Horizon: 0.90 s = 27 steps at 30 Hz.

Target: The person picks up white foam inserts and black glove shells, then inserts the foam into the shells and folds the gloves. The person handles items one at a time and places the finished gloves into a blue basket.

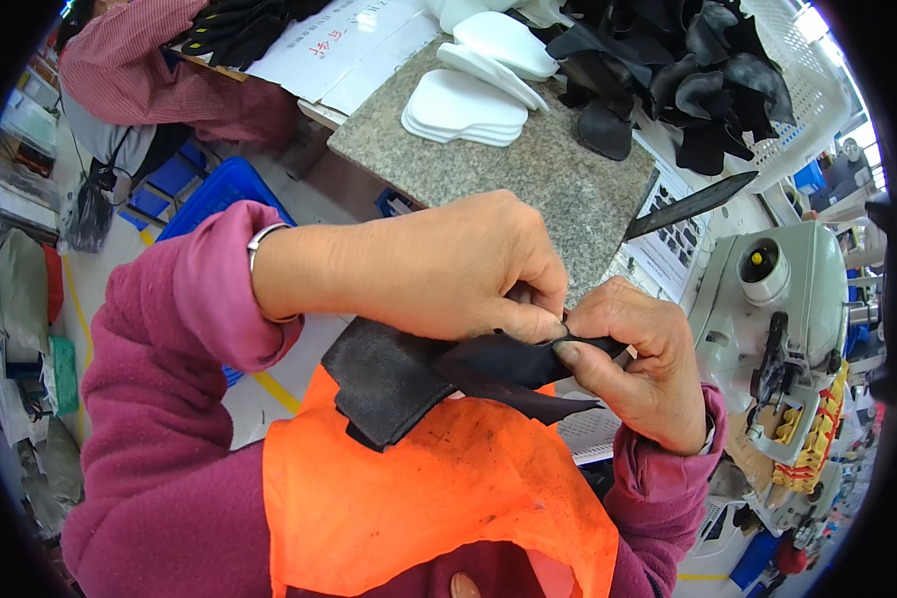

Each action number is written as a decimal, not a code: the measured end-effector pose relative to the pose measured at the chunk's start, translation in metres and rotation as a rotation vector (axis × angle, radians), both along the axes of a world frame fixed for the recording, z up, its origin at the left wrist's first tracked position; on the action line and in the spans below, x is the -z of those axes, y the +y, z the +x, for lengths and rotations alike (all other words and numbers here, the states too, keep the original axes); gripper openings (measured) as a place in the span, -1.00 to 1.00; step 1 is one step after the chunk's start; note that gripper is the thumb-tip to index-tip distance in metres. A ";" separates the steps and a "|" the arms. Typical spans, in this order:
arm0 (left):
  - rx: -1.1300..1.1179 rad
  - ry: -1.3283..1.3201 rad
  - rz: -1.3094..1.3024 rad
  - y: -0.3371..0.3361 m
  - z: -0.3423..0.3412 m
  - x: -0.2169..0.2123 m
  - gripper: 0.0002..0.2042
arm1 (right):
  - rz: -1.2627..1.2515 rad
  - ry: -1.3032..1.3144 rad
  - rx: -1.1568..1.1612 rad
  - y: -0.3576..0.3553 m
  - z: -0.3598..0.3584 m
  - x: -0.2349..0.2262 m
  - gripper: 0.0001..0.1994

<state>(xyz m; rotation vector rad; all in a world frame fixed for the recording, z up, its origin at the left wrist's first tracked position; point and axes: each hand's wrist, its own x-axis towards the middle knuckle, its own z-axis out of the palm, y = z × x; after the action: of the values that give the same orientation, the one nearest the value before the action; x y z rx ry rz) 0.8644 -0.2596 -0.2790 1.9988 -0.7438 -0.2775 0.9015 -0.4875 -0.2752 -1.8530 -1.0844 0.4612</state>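
My left hand (458, 259) reaches across from the left, its fingers pinched on the edge of a soft black fabric piece (503, 361). My right hand (640, 349) grips the same edge from the right, thumb and fingers pressed together right beside the left fingertips. The piece hangs in folds below both hands, over an orange apron (429, 498). Under my left wrist, a stiffer black textured piece with notched edges (384, 384) sticks out; whether it is joined to the fabric I cannot tell.
A granite slab (409, 164) bears white rounded pads (458, 105). Black curved pieces (658, 75) heap beside a white basket (807, 110). A black pointed strip (693, 204) juts over the slab's right edge. At right stands a pale green machine (767, 299); at left, a blue crate (234, 189) and another person's sleeve (130, 70).
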 end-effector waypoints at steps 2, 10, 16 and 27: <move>0.036 0.146 -0.047 0.003 0.003 -0.001 -0.88 | 0.001 0.006 -0.004 0.001 0.000 -0.002 -0.92; 0.188 0.132 -0.260 0.011 0.012 0.000 -0.78 | 0.016 -0.009 0.004 0.003 -0.002 -0.007 -0.94; 0.037 0.067 -0.216 0.028 0.014 -0.015 -0.76 | 0.020 -0.014 0.012 0.002 -0.002 -0.007 -0.93; -0.071 -0.073 0.067 0.015 -0.014 -0.017 -0.79 | -0.018 -0.099 0.035 0.006 -0.004 -0.007 -0.93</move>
<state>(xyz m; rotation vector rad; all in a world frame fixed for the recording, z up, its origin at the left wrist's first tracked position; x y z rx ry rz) 0.8507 -0.2448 -0.2617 2.1037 -0.7163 -0.1904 0.8974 -0.4814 -0.2684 -1.9250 -1.1152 0.3631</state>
